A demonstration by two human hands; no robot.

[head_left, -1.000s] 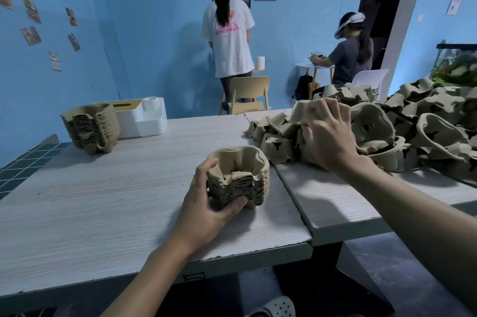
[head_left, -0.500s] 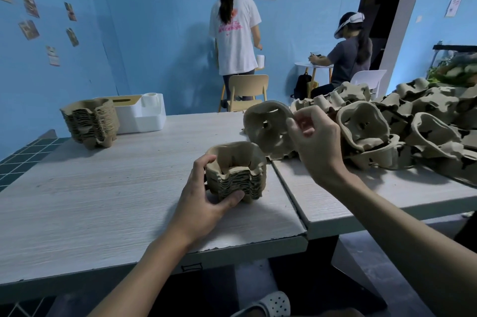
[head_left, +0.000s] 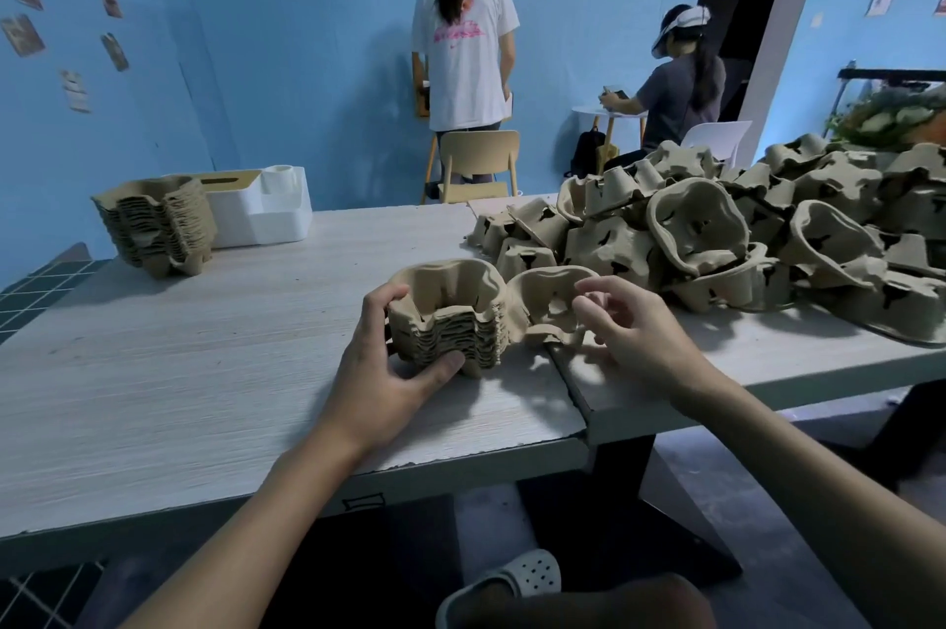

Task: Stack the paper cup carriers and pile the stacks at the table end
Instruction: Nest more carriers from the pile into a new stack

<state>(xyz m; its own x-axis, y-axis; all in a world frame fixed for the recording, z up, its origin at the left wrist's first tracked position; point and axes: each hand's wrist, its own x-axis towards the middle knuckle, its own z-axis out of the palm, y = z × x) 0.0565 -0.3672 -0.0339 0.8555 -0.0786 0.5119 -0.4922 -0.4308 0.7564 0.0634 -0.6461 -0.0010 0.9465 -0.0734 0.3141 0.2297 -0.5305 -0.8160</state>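
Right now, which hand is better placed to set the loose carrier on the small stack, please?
The right hand: its fingers curl on the loose carrier right beside the small stack, while the left hand grips that stack steady.

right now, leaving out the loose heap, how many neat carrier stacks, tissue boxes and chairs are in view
carrier stacks: 2, the near stack gripped by the left hand and the far stack
white tissue box: 1
chairs: 2, the wooden chair and the white chair
total: 5
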